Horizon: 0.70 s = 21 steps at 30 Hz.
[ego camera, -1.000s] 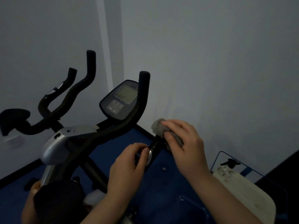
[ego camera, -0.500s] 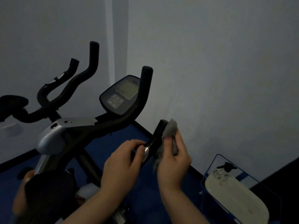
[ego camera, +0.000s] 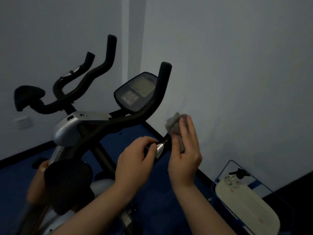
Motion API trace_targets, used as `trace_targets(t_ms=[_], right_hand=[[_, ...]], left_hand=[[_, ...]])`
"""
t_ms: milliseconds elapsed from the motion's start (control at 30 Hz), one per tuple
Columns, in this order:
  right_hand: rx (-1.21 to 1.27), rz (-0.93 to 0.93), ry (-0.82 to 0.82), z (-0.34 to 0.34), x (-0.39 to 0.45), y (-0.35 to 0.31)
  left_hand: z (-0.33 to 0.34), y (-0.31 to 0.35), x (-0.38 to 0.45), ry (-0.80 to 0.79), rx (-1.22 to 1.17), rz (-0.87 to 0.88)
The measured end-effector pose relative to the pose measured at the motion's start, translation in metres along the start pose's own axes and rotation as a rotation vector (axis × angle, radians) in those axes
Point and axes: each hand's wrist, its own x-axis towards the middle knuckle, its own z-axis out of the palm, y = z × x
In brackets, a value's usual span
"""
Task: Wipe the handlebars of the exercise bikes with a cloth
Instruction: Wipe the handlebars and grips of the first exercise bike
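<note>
Wiping the near right grip: right hand (ego camera: 184,150) has the grey cloth (ego camera: 174,125) wrapped over the tip of the short black handlebar end (ego camera: 166,139), fingers only loosely curled, palm pressing the cloth against the bar. Left hand (ego camera: 135,160) pinches the same bar just below, thumb and fingers closed on it beside the silver sensor plate (ego camera: 160,149).

Rest of the handlebars is untouched by either hand: tall right upright (ego camera: 163,85), left upright (ego camera: 110,53), both far of the hands. Console (ego camera: 137,91) sits between them. A second bike's bars (ego camera: 79,70) stand further left.

Risks from here:
- Loose grip on the cloth, so it could slide off the tip and drop to the blue floor (ego camera: 152,197).
- Cloth is bunched at the top, so the underside of the grip likely gets missed.
- Wiping over the sensor plate with a wet cloth could push moisture into it; I can't tell whether the cloth is damp.
- Pump bottle (ego camera: 237,175) in the tray (ego camera: 220,184) sits near right, easy to knock with an elbow.

Writing: console has a screen and buttons, but no legible text or brand. Lighting too dim.
</note>
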Motion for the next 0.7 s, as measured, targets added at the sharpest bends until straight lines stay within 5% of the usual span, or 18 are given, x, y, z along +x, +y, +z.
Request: trace_targets(t_ms=[100, 200, 400, 500, 700], right_hand=[[-0.274, -0.387, -0.225, -0.021, 0.009, 0.019], [-0.421, -0.534, -0.416, -0.036, 0.037, 0.021], [-0.385, -0.433, -0.585, -0.031, 0.003, -0.009], [-0.396, -0.526, -0.73, -0.029, 0.002, -0.021], [-0.345, -0.331, -0.692, -0.036, -0.008, -0.025]], left_hand=[[-0.006, 0.0, -0.005, 0.006, -0.05, 0.015], [-0.014, -0.004, -0.012, -0.01, 0.012, 0.025], [-0.03, -0.012, -0.031, -0.015, -0.046, -0.106], [-0.046, -0.007, -0.033, -0.075, -0.03, -0.129], [-0.099, -0.002, -0.041, 0.063, 0.177, 0.041]])
